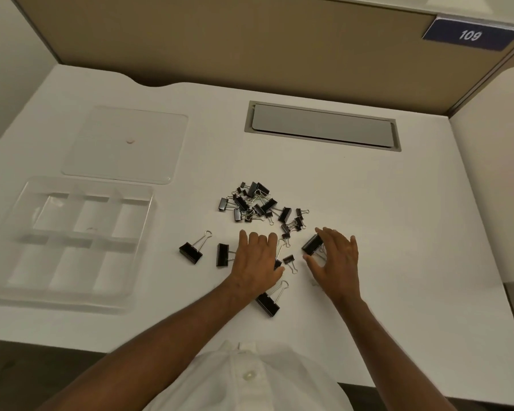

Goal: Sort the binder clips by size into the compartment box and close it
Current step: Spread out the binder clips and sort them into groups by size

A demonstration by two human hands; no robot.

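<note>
A heap of black binder clips [260, 204] of mixed sizes lies in the middle of the white desk. Large clips lie apart from it at the left [191, 252], [222, 254] and near me [268, 303]; a small clip [289, 260] sits between my hands. My left hand [257, 262] lies flat on the desk with straight fingers, partly covering a clip. My right hand [336, 256] pinches a large clip [312, 244] between thumb and fingers. The clear compartment box [72, 241] stands open at the left with nothing in its six cells. Its clear lid [125, 145] lies behind it.
A grey cable hatch [322, 126] is set into the desk at the back. A tan partition wall [250, 40] with a blue sign reading 109 [471, 34] closes the far side. The desk's front edge runs just before my white shirt.
</note>
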